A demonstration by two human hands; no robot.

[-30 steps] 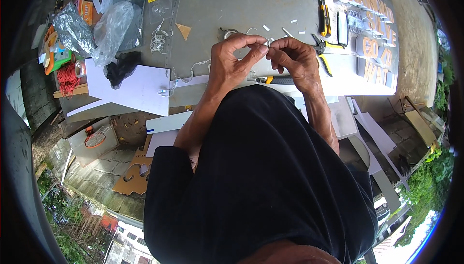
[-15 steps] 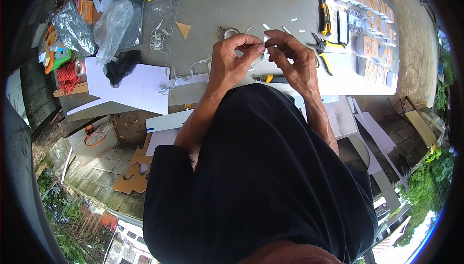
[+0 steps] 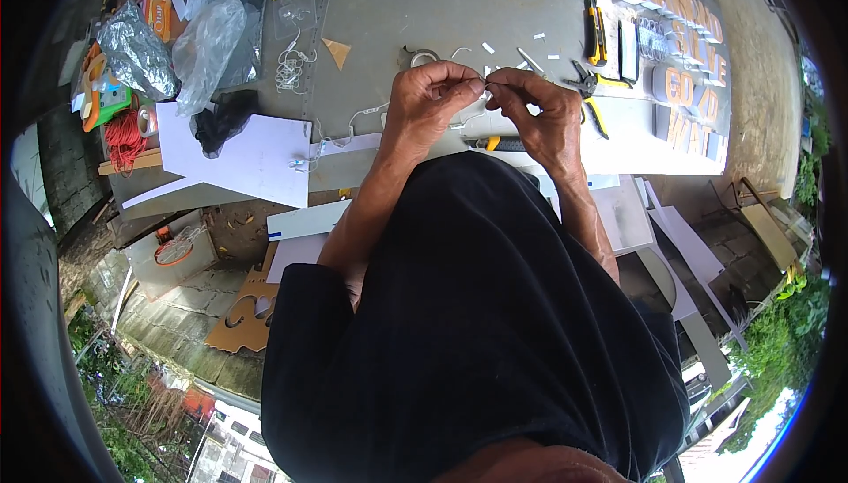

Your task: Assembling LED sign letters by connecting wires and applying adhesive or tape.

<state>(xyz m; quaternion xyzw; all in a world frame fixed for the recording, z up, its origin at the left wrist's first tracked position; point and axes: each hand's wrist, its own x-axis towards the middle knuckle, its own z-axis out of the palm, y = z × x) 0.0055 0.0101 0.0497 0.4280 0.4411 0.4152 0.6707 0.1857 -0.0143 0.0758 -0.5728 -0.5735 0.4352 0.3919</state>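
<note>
My left hand (image 3: 430, 105) and my right hand (image 3: 541, 114) meet above the grey table, fingertips pinched close together. Between them is a very thin piece, apparently wire; its ends are hidden by the fingers. A white wire string with small light modules (image 3: 360, 115) runs across the table from the left and passes beneath my left hand. Just behind the hands lies a roll of tape (image 3: 422, 57). In front of my right hand is a tool with a yellow and black handle (image 3: 496, 144). Pliers with yellow and black handles (image 3: 586, 85) rest to its right.
A yellow and black utility knife (image 3: 596, 32) and raised block letters (image 3: 676, 59) stand at the right. Crumpled clear plastic bags (image 3: 210, 41), coiled red wire (image 3: 125, 136) and white sheet (image 3: 252, 152) are at the left. White scraps (image 3: 528, 60) are scattered behind my hands.
The raised fingers of my right hand have come down to meet my left fingertips. My left hand has barely moved.
</note>
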